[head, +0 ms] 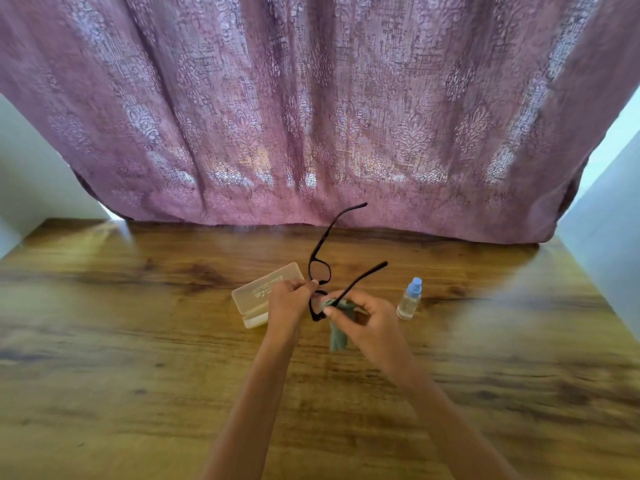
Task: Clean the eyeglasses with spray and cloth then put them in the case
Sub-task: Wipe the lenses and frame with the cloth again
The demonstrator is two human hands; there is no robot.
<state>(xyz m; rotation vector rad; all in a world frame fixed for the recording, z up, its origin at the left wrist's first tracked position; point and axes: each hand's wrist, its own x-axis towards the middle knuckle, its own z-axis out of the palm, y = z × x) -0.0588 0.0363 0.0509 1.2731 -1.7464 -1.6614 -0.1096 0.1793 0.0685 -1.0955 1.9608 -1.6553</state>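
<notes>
Black-framed eyeglasses (320, 268) are held above the table with both temples unfolded and pointing away from me. My left hand (289, 303) pinches the frame at the bridge. My right hand (363, 318) presses a grey-green cloth (337, 336) against the nearer lens, and the cloth's tail hangs below my fingers. A translucent glasses case (258, 297) lies shut on the table just left of my left hand. A small clear spray bottle (410, 299) with a blue cap stands upright to the right of my right hand.
The wooden table (138, 341) stretches wide on both sides. A mauve patterned curtain (311, 116) hangs down to the table's far edge. Pale walls flank it left and right.
</notes>
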